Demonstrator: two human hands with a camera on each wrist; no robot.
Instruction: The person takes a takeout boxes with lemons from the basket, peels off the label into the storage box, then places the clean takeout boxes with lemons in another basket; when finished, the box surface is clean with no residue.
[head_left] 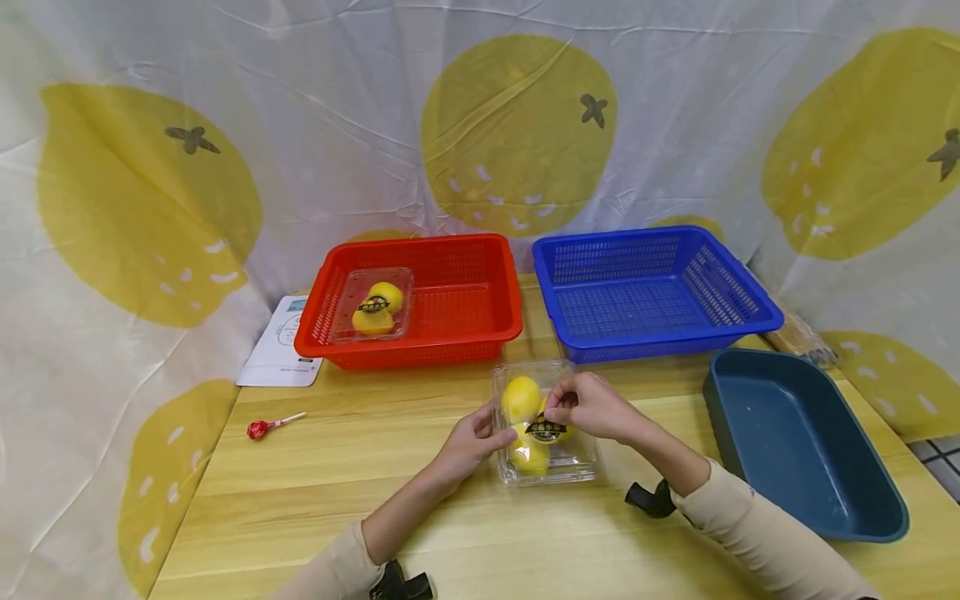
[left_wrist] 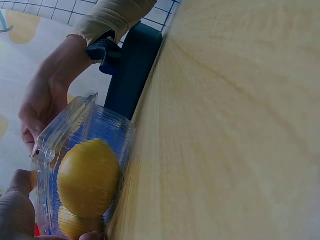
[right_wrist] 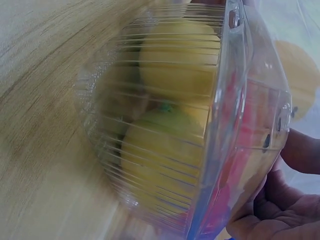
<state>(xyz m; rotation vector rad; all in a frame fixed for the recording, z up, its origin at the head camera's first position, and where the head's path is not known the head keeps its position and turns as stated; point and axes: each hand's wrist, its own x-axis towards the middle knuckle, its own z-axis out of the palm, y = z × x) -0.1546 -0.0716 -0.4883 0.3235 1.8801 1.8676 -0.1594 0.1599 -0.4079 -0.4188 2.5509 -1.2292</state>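
A clear plastic clamshell box (head_left: pixel 545 427) with yellow fruit (head_left: pixel 521 397) and a black label (head_left: pixel 545 431) lies on the wooden table (head_left: pixel 420 525) in front of the baskets. My left hand (head_left: pixel 474 442) holds its left side, thumb against the edge. From the right, my right hand (head_left: pixel 585 406) rests on the lid with fingers curled over the label. In the left wrist view the box (left_wrist: pixel 82 170) shows a yellow fruit (left_wrist: pixel 87 177) inside. The right wrist view shows the box (right_wrist: pixel 175 125) close up, blurred.
A red basket (head_left: pixel 450 333) at the back holds another clamshell of yellow fruit (head_left: pixel 372 305). A blue basket (head_left: pixel 652 292) stands beside it, a dark blue tray (head_left: pixel 870 492) at the right edge. A red lollipop (head_left: pixel 262 428) and a white paper (head_left: pixel 281 346) lie at left.
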